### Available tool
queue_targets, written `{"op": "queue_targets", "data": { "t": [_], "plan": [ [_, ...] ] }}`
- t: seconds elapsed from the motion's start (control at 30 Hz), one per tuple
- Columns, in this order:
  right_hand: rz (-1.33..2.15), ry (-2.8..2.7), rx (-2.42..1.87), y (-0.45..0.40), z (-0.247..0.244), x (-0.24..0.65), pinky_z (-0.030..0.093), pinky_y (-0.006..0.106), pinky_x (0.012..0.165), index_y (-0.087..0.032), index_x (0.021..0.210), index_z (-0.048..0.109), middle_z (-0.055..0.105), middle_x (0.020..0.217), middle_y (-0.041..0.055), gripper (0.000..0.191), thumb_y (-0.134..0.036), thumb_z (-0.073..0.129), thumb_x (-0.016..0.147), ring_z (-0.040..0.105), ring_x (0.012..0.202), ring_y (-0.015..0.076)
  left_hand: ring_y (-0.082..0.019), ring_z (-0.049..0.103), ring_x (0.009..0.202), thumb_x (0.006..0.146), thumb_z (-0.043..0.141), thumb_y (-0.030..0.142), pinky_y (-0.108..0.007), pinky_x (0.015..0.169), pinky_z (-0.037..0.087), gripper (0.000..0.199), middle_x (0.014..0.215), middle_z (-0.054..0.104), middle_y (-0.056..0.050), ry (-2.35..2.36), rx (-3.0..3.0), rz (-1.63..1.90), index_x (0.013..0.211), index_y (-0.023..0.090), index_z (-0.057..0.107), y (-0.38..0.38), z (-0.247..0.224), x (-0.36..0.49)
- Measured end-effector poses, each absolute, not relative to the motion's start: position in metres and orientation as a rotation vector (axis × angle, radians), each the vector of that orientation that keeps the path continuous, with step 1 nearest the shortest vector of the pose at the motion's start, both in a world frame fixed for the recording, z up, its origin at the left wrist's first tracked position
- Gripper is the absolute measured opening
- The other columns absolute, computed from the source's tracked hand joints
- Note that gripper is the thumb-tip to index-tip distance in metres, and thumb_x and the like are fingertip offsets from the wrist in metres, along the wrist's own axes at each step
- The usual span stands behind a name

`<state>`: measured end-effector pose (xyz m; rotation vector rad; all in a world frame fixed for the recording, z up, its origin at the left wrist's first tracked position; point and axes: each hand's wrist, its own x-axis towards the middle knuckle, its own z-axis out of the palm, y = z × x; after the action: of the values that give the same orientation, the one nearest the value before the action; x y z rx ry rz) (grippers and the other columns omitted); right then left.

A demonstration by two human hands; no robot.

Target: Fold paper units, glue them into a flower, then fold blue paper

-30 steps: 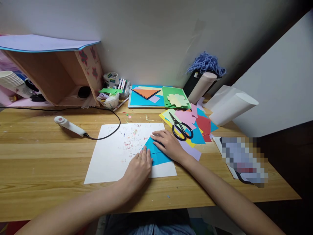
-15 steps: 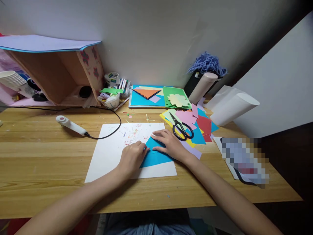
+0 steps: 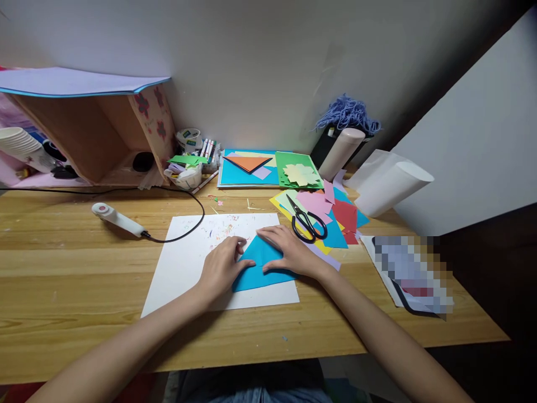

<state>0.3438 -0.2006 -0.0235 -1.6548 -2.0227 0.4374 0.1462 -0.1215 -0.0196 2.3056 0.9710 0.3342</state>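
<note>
A blue sheet of paper (image 3: pixel 258 277), folded into a triangle, lies on a larger white sheet (image 3: pixel 176 268) with its peak pointing away from me. My left hand (image 3: pixel 222 264) rests at its left edge. The thumb stretches over the blue surface while the other fingers curl apart from it beside the slanted edge. On the right side, my right hand (image 3: pixel 289 252) is flat and open. Its fingertips touch the paper near the peak, and its thumb lies lower on the blue surface. Part of the triangle's right side is hidden under this hand.
Black-handled scissors (image 3: pixel 308 224) lie on coloured paper pieces (image 3: pixel 344 215) at right. A white corded device (image 3: pixel 117 219) is on the left. Behind are an orange folded triangle (image 3: pixel 248 163), a marker container (image 3: pixel 187 178) and an open box (image 3: pixel 104 140). White paper rolls (image 3: pixel 392 190) stand at right.
My left hand's thumb and index finger have spread apart from a pinch near the triangle's left edge. My right thumb has moved further from its fingers. The view has shifted slightly.
</note>
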Motion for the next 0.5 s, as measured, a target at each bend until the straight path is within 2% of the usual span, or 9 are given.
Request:
{"op": "queue_targets", "data": {
  "t": [0.07, 0.17, 0.23, 0.3, 0.4, 0.5],
  "plan": [
    [0.494, -1.957, -1.653, -0.202, -0.02, 0.345, 0.035, 0.044, 0.097, -0.024, 0.131, 0.039, 0.049, 0.125, 0.0094, 0.085, -0.055, 0.071, 0.059, 0.041, 0.116, 0.0268, -0.018, 0.056, 0.078, 0.072, 0.062, 0.039, -0.029, 0.064, 0.04, 0.034, 0.086, 0.061, -0.001, 0.962, 2.274, 0.323, 0.1, 0.022, 0.054, -0.121, -0.018, 0.146],
    [0.596, -1.85, -1.638, -0.205, -0.017, 0.347, 0.039, 0.041, 0.093, -0.025, 0.127, 0.043, 0.053, 0.119, 0.0082, 0.075, -0.048, 0.072, 0.062, 0.047, 0.11, 0.0237, -0.017, 0.055, 0.074, 0.074, 0.06, 0.036, -0.028, 0.063, 0.039, 0.024, 0.081, 0.061, 0.0, 0.936, 2.262, 0.309, 0.091, 0.021, 0.055, -0.122, -0.017, 0.147],
    [0.659, -1.775, -1.627, -0.206, -0.016, 0.348, 0.044, 0.036, 0.084, -0.023, 0.12, 0.049, 0.058, 0.108, 0.0068, 0.06, -0.042, 0.071, 0.067, 0.053, 0.098, 0.0203, -0.016, 0.054, 0.072, 0.075, 0.059, 0.035, -0.028, 0.062, 0.039, 0.018, 0.078, 0.06, 0.0, 0.924, 2.268, 0.315, 0.085, 0.02, 0.056, -0.122, -0.017, 0.148],
    [0.662, -1.728, -1.619, -0.206, -0.016, 0.347, 0.046, 0.031, 0.074, -0.021, 0.105, 0.058, 0.061, 0.093, 0.0045, 0.038, -0.037, 0.068, 0.072, 0.056, 0.084, 0.0172, -0.015, 0.053, 0.07, 0.076, 0.057, 0.034, -0.027, 0.062, 0.039, 0.015, 0.076, 0.059, 0.0, 0.894, 2.271, 0.345, 0.081, 0.019, 0.056, -0.122, -0.017, 0.149],
    [0.529, -1.704, -1.578, -0.206, -0.015, 0.343, 0.044, 0.028, 0.066, -0.019, 0.082, 0.062, 0.061, 0.077, 0.0018, 0.01, -0.028, 0.061, 0.078, 0.055, 0.072, 0.0147, -0.014, 0.052, 0.07, 0.079, 0.053, 0.029, -0.026, 0.063, 0.041, 0.01, 0.074, 0.056, 0.0, 0.781, 2.288, 0.475, 0.08, 0.019, 0.056, -0.123, -0.013, 0.149],
    [0.264, -1.708, -1.466, -0.21, -0.012, 0.339, 0.044, 0.029, 0.066, -0.02, 0.079, 0.062, 0.062, 0.076, 0.0027, 0.008, -0.02, 0.054, 0.081, 0.056, 0.074, 0.0151, -0.014, 0.053, 0.075, 0.081, 0.05, 0.022, -0.026, 0.067, 0.041, 0.01, 0.08, 0.056, -0.002, 0.632, 2.394, 0.695, 0.086, 0.02, 0.058, -0.124, -0.007, 0.147]
  ]
}}
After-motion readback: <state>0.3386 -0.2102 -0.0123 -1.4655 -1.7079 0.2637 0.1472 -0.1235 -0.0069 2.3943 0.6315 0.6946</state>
